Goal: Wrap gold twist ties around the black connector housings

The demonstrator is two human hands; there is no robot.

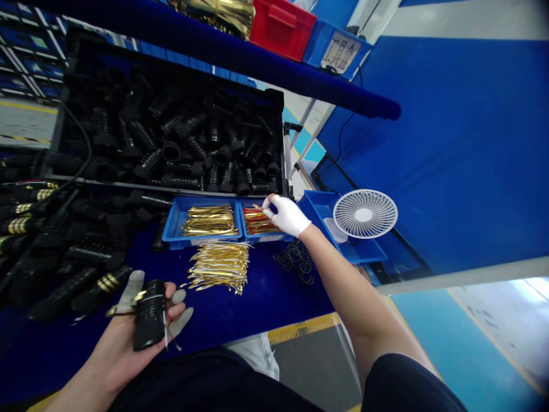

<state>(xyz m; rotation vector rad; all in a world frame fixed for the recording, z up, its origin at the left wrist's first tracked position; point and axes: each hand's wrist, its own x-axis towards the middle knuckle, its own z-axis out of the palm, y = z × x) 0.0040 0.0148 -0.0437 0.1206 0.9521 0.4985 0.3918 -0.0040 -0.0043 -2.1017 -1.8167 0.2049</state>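
Note:
My left hand (122, 349), with pale covers on several fingertips, is closed around a black ribbed rubber boot (150, 315). Gold and white strips hang and stick out around that boot. In a white glove, my right hand (285, 214) reaches over a blue tray (259, 237) of red and gold strips (257, 221). Its thumb and finger pinch close to a thin strip end at the back of that tray. Another blue tray (201, 240) beside it holds gold strips (210, 220). A spread pile of gold and white strips (221, 267) lies in front on the blue tabletop.
A large black crate (171, 189) full of ribbed black boots stands behind the trays. More boots (94, 252) are heaped at left, some with gold bands. Dark rings (298, 260) lie under my right forearm. A white fan (364, 214) stands right; a padded blue bar (257, 63) crosses above.

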